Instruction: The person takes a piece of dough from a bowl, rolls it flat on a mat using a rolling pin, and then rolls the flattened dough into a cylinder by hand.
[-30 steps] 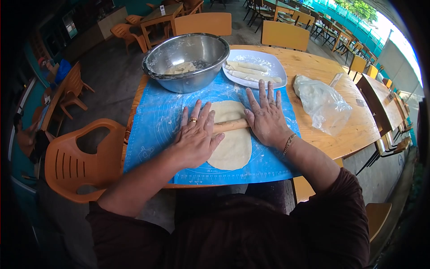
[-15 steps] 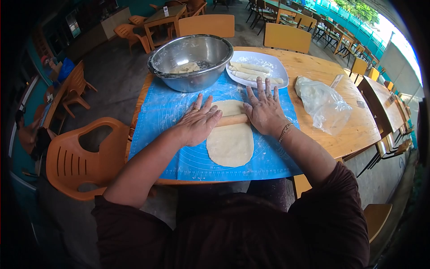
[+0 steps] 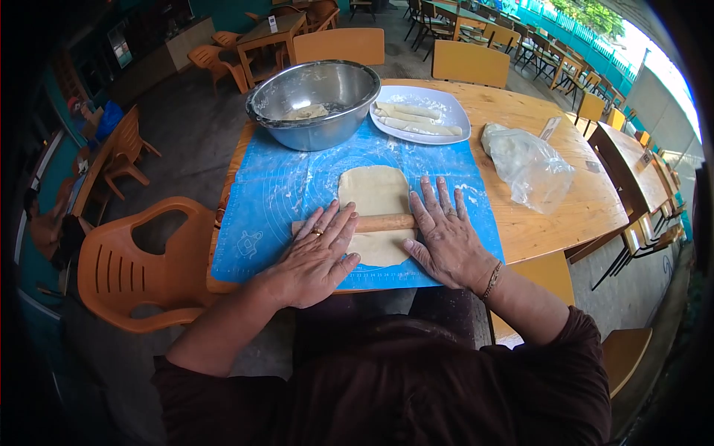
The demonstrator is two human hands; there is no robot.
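While the wooden desk (image 3: pixel 565 201) carries it all, we see the blue mat (image 3: pixel 260 201) covering its near left, the steel bowl (image 3: pixel 316 93) at the mat's far edge, the plastic bag (image 3: pixel 528 163) off to the right and the white plate (image 3: pixel 454 111) just beside the bowl. The dough sheet (image 3: pixel 372 189) lies mid-mat. Our left grip (image 3: pixel 316 253) and right grip (image 3: pixel 446 241) are flat and fully open, palms pressing the rolling pin (image 3: pixel 383 222), closed on nothing. Even pressure from both palms, we judge, keeps the thickness uniform. Against half a second ago, pin and palms have come back to the dough's near end.
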